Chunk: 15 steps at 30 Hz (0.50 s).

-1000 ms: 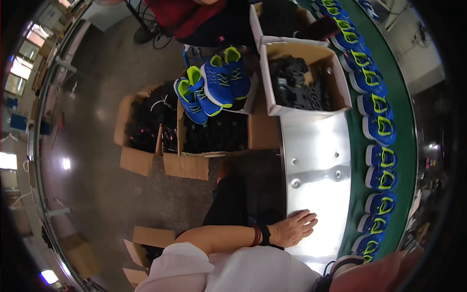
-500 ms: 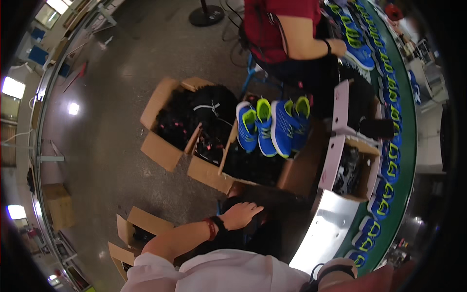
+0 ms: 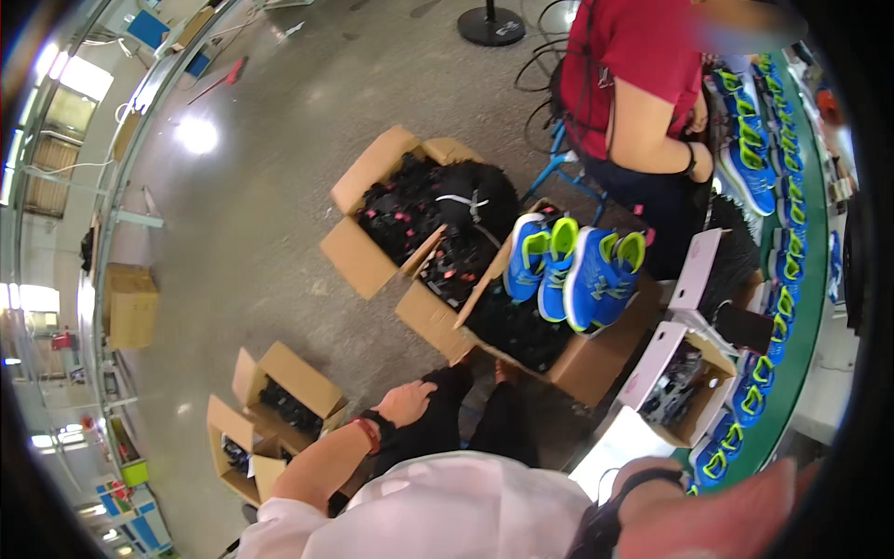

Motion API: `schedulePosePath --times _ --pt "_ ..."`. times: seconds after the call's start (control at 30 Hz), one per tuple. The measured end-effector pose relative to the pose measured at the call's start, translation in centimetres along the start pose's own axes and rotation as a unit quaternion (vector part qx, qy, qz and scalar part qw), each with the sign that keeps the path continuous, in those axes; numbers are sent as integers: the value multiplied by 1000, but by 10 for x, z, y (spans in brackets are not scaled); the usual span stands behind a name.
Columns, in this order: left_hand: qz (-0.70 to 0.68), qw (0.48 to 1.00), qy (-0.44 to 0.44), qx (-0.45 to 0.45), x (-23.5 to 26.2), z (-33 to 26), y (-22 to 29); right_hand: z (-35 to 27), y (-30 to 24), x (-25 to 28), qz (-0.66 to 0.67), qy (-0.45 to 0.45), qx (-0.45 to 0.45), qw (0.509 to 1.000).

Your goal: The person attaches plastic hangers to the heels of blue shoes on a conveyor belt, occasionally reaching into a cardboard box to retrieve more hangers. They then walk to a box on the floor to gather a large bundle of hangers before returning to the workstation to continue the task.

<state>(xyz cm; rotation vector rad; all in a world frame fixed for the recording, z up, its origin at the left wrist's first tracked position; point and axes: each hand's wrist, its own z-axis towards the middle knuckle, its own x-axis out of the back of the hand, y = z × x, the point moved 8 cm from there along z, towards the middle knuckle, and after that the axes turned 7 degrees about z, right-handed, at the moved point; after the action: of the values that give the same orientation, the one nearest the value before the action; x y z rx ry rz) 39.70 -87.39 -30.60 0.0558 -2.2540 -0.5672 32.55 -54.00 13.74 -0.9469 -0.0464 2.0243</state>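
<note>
My left hand hovers by my dark trouser leg, palm down, its fingers loosely stretched and nothing visible in them. A dark band and a red bracelet circle that wrist. Large and blurred at the lower right is my right hand, close to the camera beside the conveyor; its fingers are too smeared to read. Ahead of me, several blue shoes with lime linings rest on top of an open carton of small black pieces. To its left stands another open carton with black and pink pieces and a black bundle tied in white.
Shoes line the green conveyor belt on the right. White-sided boxes of dark parts stand beside it. A co-worker in a red shirt sits ahead. Small open cartons are at my left; a black stand base stands far off.
The view has swung, so the cartons and shoes sit farther right. My left hand has drawn back left toward my leg. The co-worker's arm has shifted near the belt.
</note>
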Motion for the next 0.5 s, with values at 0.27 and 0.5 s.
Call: schedulePosePath --times 0.27,0.5 --pt "-78 991 39 98 49 -24 -104 18 128 -48 -107 -48 -18 993" --pt "-70 994 50 72 97 -23 -295 -71 336 -106 -127 -36 -285 949"
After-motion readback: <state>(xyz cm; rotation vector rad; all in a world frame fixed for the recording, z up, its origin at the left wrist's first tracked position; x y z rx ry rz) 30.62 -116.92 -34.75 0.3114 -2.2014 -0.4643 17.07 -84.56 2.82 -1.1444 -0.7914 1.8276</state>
